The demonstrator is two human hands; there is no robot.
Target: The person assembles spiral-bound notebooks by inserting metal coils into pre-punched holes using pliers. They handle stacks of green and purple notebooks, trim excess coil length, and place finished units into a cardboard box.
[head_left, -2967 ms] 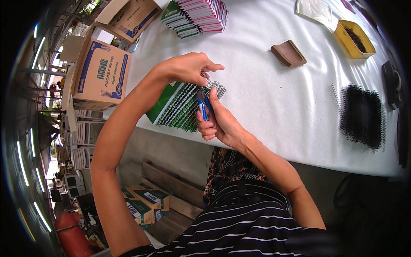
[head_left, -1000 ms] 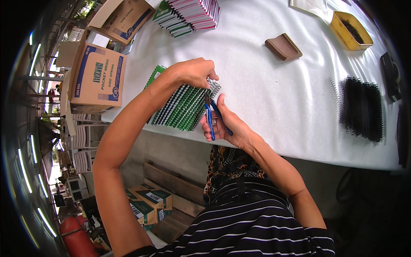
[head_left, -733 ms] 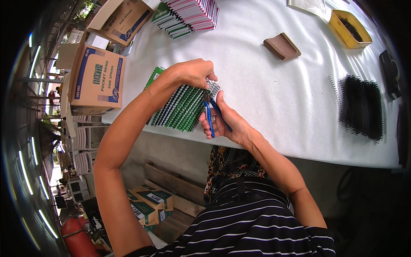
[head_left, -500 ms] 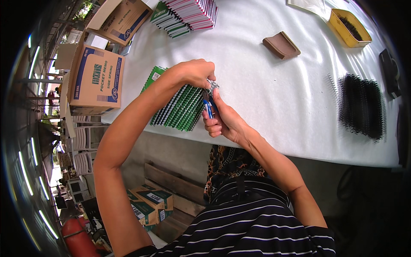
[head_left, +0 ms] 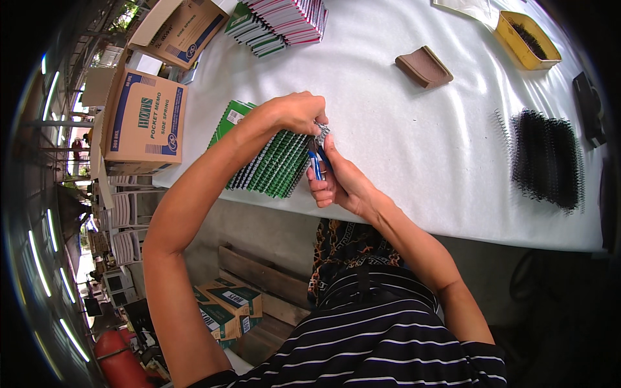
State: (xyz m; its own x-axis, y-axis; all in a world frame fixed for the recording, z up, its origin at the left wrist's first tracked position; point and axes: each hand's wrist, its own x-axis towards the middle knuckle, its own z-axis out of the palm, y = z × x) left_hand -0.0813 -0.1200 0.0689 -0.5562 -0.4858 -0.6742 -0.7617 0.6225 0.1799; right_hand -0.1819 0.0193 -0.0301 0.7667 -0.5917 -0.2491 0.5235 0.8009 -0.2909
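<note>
My right hand (head_left: 339, 181) is closed round blue-handled pliers (head_left: 317, 161), jaws pointing up toward my left fingers. With bent fingers, my left hand (head_left: 301, 111) grips what looks like a small spiral notebook (head_left: 322, 133) by its coil edge; only a grey, speckled bit shows between my hands, and the rest is hidden. The pliers' tips meet that edge, though their exact bite is too small to tell. Beneath my left forearm lies a row of green spiral notebooks (head_left: 275, 168), overlapping with their coils showing, close to the table's front edge.
Black plastic coils (head_left: 546, 161) lie heaped at the right. Beyond are a brown block-like holder (head_left: 424, 67) and a yellow tray (head_left: 527, 42) with dark bits. Stacked notebooks (head_left: 278, 26) stand at the back, beside cardboard boxes (head_left: 145, 119) on the left. The white table (head_left: 414, 174) ends before my waist.
Both hands stay together at the coil edge, with only a slight shift of the fingers and the held piece. The green notebooks under my left arm look slightly shifted.
</note>
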